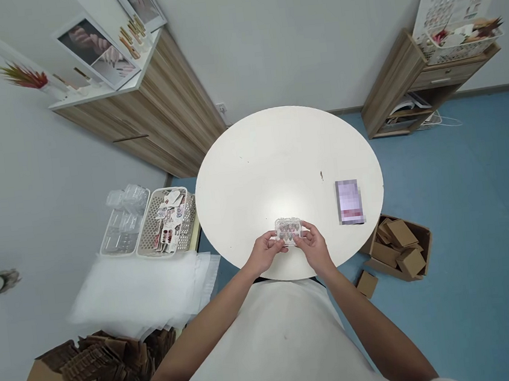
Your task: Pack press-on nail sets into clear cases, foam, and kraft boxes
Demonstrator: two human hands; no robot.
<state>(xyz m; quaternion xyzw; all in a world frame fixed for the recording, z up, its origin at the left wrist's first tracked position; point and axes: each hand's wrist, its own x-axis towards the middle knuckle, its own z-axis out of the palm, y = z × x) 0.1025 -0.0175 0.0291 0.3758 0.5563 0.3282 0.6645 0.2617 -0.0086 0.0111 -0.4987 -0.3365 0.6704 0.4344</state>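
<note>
- Clear plastic case (288, 227): two rows of nail-shaped pieces; held over the table (273, 158)'s near edge.
- Perforated white basket (150, 232), left of the table: printed cards (169, 228), lettering too small to read.
- Open carton (428, 245), right of the table: brown boxes (400, 233).
- Grip: left hand (265, 253) and right hand (314, 248) pinch the case's ends, between them.

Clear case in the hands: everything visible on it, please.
The case is small, roughly rectangular and see-through, like clear plastic, with a bumpy far edge. Small pinkish and silvery pieces show in it in two rows, too small to identify. It looks shut, but no latch can be made out. Its long side runs across the view, above the near part of the table; contact with the top is unclear. The left hand and right hand grip its opposite ends.
</note>
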